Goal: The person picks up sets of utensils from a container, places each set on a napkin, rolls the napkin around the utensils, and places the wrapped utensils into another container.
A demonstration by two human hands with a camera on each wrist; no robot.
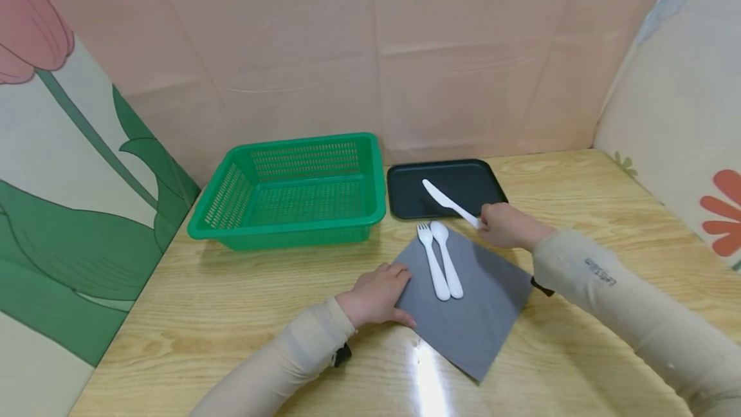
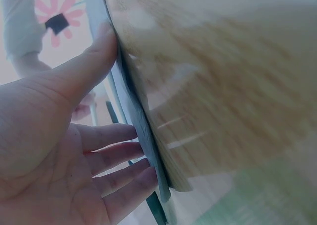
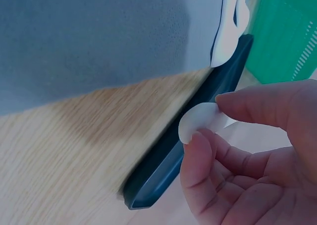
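Note:
My right hand pinches the handle end of a white knife, whose blade points up and left over the black tray. In the right wrist view the rounded handle end sits between thumb and fingers. A white fork and a white spoon lie side by side on a grey napkin, their heads near its far corner. With fingers spread, my left hand rests at the napkin's left edge. The left wrist view shows its fingertips touching that edge.
A green slotted basket stands left of the tray, close beside it. All of this is on a wood-grain table. A pink sheet hangs behind, and patterned panels flank both sides.

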